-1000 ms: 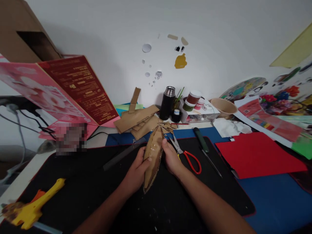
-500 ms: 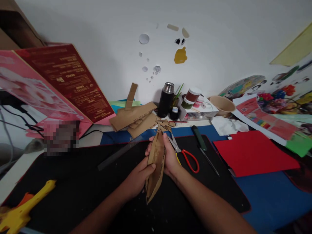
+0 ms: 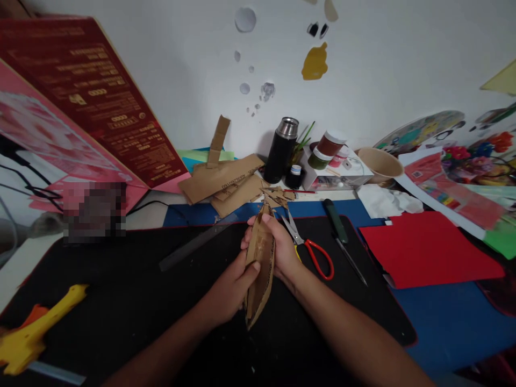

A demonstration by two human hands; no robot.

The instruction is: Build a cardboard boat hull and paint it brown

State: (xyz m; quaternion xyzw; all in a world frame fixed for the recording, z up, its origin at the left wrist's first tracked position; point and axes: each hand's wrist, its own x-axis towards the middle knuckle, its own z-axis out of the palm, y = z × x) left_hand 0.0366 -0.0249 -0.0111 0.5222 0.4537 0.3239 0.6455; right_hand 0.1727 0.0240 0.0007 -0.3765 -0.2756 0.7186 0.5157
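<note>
A long, boat-shaped piece of cardboard [image 3: 263, 260], pointed at both ends with folded-up sides, is held between my two hands over the black mat [image 3: 133, 290]. My left hand [image 3: 236, 282] grips its left side, thumb laid over the edge into the hollow. On the right side, my right hand [image 3: 282, 247] is closed round the upper part, with its thumb near the top. Some fingers are hidden behind the cardboard. Just right of my right hand lie scissors with a red handle [image 3: 320, 259], blades partly spread.
A screwdriver-like tool with a green handle [image 3: 335, 220] and red paper [image 3: 431, 250] lie to the right. Cardboard pieces [image 3: 221, 180], a black flask [image 3: 279, 153] and paint jars [image 3: 328, 148] stand behind. At left are a yellow glue gun [image 3: 44, 330] and a dark ruler [image 3: 193, 247].
The view has shifted, so the wall marks sit higher. My right thumb has moved further inward over the cardboard's upper part. Both hands keep hold of it.
</note>
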